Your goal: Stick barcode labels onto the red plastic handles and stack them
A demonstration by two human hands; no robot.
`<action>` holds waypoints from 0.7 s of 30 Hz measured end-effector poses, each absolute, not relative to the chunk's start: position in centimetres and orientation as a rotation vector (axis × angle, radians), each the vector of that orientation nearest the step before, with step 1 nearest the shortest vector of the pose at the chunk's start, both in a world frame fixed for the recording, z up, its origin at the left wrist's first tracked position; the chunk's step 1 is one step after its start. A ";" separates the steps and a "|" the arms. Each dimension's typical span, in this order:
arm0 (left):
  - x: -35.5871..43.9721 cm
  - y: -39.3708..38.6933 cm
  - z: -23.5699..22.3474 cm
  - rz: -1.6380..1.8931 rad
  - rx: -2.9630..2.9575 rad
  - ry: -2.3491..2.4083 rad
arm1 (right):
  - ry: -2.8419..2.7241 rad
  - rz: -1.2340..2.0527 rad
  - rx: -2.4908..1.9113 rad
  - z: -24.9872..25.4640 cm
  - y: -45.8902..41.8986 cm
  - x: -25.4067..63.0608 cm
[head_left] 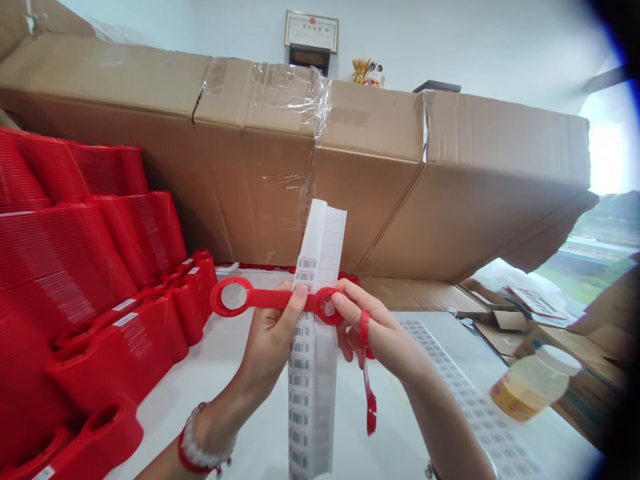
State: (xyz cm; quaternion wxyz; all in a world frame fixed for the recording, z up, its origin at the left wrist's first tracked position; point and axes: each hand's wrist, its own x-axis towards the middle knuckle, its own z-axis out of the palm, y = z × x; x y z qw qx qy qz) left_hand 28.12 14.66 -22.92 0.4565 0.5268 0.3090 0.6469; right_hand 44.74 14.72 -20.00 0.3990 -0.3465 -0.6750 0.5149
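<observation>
My left hand [270, 340] pinches a flat red plastic piece with two ring ends [270, 298] and holds a long strip of barcode labels [313, 347] upright against it. My right hand [373, 333] is closed too, its fingertip pressing on the right ring of the same red piece. A second red plastic piece [367, 373] hangs from the fingers of my right hand. A bead bracelet sits on my left wrist [200, 450].
Stacks of red plastic pieces [95, 293] fill the left side of the white table [235, 393]. A big cardboard box [350, 167] stands behind. More barcode sheets [465, 393] and a yellow jar [533, 383] lie to the right, beside open cartons [505, 320].
</observation>
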 end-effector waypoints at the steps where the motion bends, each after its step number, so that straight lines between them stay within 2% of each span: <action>1: 28.2 14.6 -23.0 1.593 1.306 0.764 | -1.703 1.316 -0.889 -20.0 14.7 44.7; 8: 28.0 14.4 -23.3 1.498 1.407 0.712 | -1.575 1.343 -0.889 -20.3 15.3 44.2; 14: 26.8 15.1 -22.2 1.180 1.542 0.664 | -1.470 1.194 -0.907 -19.9 15.2 44.9; 21: 26.9 15.3 -21.6 1.406 1.409 0.811 | -1.522 1.065 -0.993 -19.5 15.0 45.1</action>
